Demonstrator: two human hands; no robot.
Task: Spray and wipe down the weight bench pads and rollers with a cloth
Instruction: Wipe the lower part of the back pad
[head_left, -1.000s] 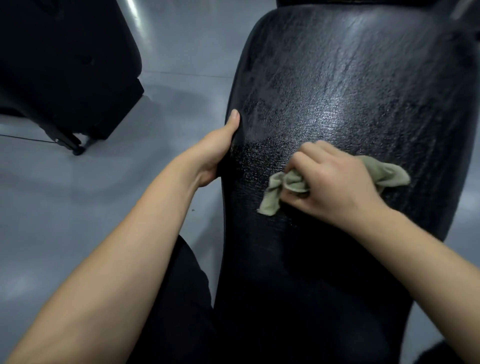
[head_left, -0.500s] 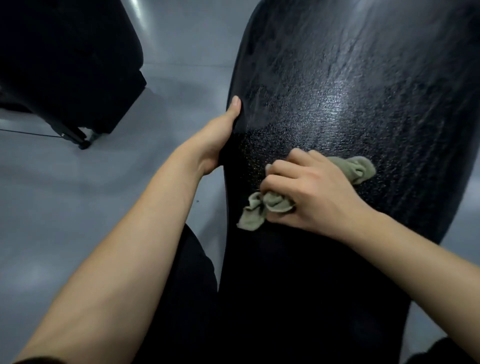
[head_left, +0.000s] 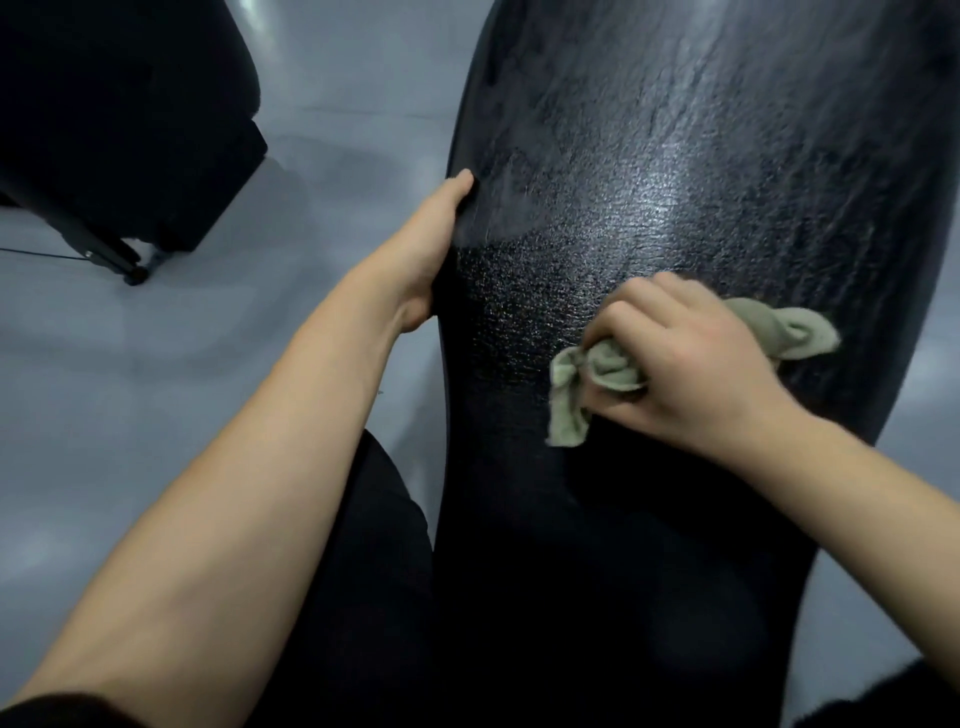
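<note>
The right hand (head_left: 691, 364), knuckles up and fingers curled, grips a bunched green cloth (head_left: 587, 384) and presses it on the black bench pad (head_left: 675, 171), right of centre. The left hand (head_left: 434, 249) clasps the pad's left edge, thumb on top, arm extended.

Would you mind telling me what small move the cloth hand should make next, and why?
Probably sweep the right hand and cloth up the bench pad: a wet sheen and streaks lie just above them, while the left hand grips the pad's edge, steadying it.
</note>
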